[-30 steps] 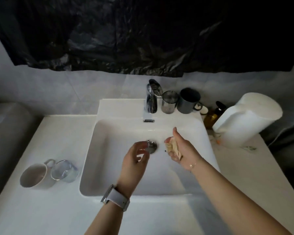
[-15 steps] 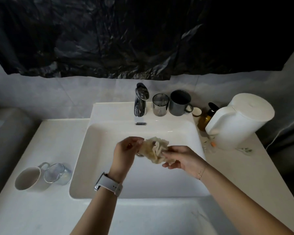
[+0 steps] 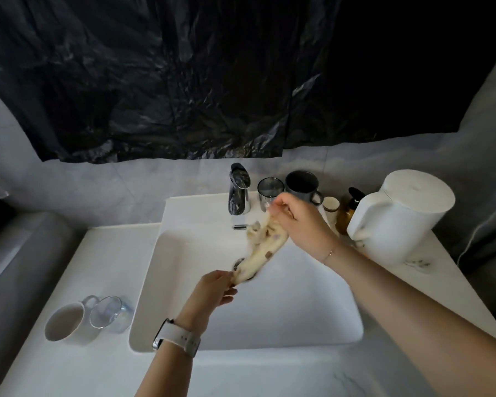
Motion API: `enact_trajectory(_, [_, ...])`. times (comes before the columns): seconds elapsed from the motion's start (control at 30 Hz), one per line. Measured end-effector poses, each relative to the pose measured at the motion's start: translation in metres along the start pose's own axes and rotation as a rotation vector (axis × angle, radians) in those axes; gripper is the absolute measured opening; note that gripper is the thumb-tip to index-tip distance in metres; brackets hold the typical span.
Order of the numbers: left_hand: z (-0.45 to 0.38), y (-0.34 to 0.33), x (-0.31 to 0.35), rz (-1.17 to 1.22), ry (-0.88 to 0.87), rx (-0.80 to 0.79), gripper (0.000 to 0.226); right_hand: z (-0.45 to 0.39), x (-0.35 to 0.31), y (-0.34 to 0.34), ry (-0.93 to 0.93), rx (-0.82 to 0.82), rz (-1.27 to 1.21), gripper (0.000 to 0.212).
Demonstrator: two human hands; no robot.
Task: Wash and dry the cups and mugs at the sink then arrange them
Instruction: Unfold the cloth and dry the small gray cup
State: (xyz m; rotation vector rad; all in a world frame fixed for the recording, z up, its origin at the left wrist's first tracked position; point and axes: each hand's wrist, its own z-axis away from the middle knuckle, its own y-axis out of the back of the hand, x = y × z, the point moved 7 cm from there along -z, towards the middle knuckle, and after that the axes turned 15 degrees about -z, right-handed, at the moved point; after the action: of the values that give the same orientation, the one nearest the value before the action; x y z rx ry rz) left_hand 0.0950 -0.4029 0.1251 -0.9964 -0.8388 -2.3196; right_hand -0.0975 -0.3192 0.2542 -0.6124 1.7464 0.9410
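Note:
A cream cloth [image 3: 262, 252] with brown spots is stretched over the white sink [image 3: 269, 333]. My left hand [image 3: 214, 290] pinches its lower end above the drain. My right hand [image 3: 297, 217] grips its upper end near the faucet [image 3: 239, 190]. A white mug [image 3: 66, 322] and a clear glass mug [image 3: 109, 312] stand on the counter left of the sink. Behind the sink stand a smoky glass cup [image 3: 269, 189] and a dark blue mug [image 3: 302, 183], the latter partly hidden by my right hand.
A white kettle [image 3: 398, 222] stands at the right of the sink, with an amber pump bottle [image 3: 350, 209] and a small jar [image 3: 331, 204] beside it. Black plastic sheeting [image 3: 212, 81] covers the wall above. The counter [image 3: 269, 376] runs along the front.
The bunched cloth, held in my right hand a second ago, was taken by both hands and pulled out long. My right hand rose toward the faucet; my left moved down and left.

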Motion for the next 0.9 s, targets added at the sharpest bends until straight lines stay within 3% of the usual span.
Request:
enact_trajectory(0.17, [0.016, 0.004, -0.013, 0.225, 0.078, 0.015, 0.024, -0.009, -0.017, -0.006, 0.006, 0.053, -0.09, 0.029])
enact_trajectory(0.3, [0.025, 0.025, -0.011, 0.03, -0.054, 0.184, 0.006, -0.009, -0.031, -0.012, -0.011, -0.072, -0.157, 0.023])
enact_trajectory(0.33, [0.029, 0.028, -0.002, 0.017, -0.155, 0.209, 0.015, -0.009, -0.037, -0.017, 0.003, -0.13, -0.13, 0.02])
enact_trajectory(0.43, [0.04, 0.014, 0.038, -0.041, -0.507, 0.136, 0.083, -0.009, -0.051, -0.032, 0.026, -0.24, -0.084, 0.015])
enact_trajectory(0.5, [0.042, -0.007, 0.067, -0.096, -0.617, 0.038, 0.102, -0.007, -0.058, -0.039, 0.014, -0.291, -0.132, 0.014])
enact_trajectory(0.57, [0.035, -0.019, 0.084, -0.137, -0.623, 0.017, 0.09, -0.003, -0.066, -0.041, 0.004, -0.304, -0.213, 0.01])
enact_trajectory(0.67, [0.021, -0.028, 0.084, -0.203, -0.557, -0.01, 0.028, -0.002, -0.075, -0.017, 0.027, -0.149, -0.262, 0.009])
enact_trajectory(0.7, [0.022, -0.027, 0.08, -0.208, -0.542, -0.02, 0.017, -0.001, -0.074, -0.004, 0.023, -0.088, -0.252, 0.011])
enact_trajectory(0.8, [0.036, -0.013, 0.077, -0.164, -0.603, -0.008, 0.018, 0.006, -0.053, 0.032, -0.038, 0.076, -0.269, 0.019])
enact_trajectory(0.9, [0.051, 0.009, 0.087, -0.013, -0.658, 0.062, 0.014, 0.023, -0.002, 0.053, -0.22, 0.239, -0.409, 0.025])
